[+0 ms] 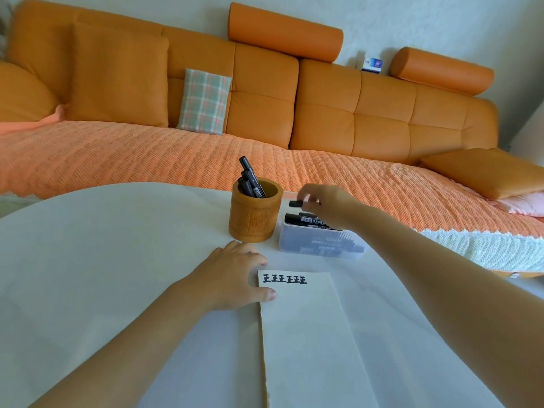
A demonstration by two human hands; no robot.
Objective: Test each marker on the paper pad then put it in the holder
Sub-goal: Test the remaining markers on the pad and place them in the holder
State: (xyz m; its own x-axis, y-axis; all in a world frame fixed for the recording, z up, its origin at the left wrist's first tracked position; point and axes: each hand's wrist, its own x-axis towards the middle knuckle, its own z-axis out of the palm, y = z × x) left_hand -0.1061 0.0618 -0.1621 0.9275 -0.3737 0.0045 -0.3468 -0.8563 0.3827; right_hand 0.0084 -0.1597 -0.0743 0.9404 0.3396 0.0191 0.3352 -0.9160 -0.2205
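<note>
"What did the right hand [323, 201] have?"
"Its fingers were curled round a black marker [295, 204], just above the clear box [318, 244] with other markers [306, 220] in it."
"And the left hand [232, 278]?"
"It lay flat on the table [103, 260], thumb on the edge of the paper pad [300, 319]. The wooden holder [255, 222] stood just beyond, several markers [250, 179] in it."
</note>
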